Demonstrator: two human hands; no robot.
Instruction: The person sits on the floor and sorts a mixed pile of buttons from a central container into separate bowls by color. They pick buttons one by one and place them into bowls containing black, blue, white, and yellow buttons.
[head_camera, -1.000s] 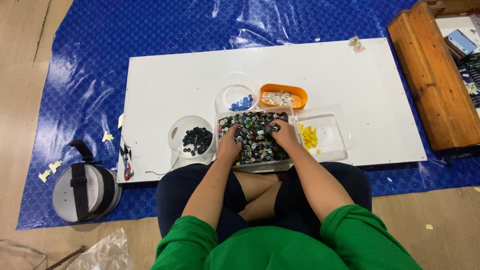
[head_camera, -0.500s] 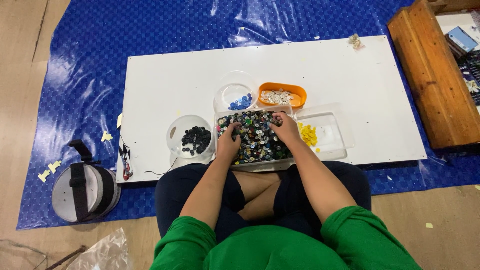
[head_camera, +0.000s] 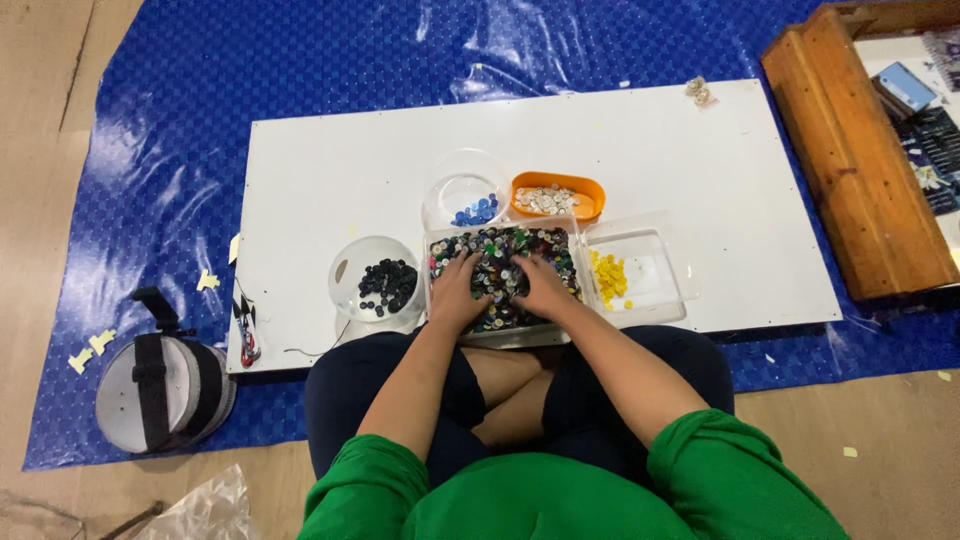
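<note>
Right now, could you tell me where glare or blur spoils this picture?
Head view: glare streaks the blue tarp above the white board; the mixed buttons blur into specks around both hands; the edges bow slightly; shadows are soft.

We look down on a pale wooden floor (head_camera: 900, 440) covered mostly by a shiny blue tarp (head_camera: 330, 60), which catches bright glints of overhead light. A flat white board (head_camera: 350, 180) lies on the tarp and serves as a low counter. At the right stands a brown wooden crate (head_camera: 850, 150), seen only in part. At the left, half on the tarp, sits a round grey case with a black strap (head_camera: 160, 385). Crumpled clear plastic (head_camera: 200, 510) lies at the bottom edge.
</note>
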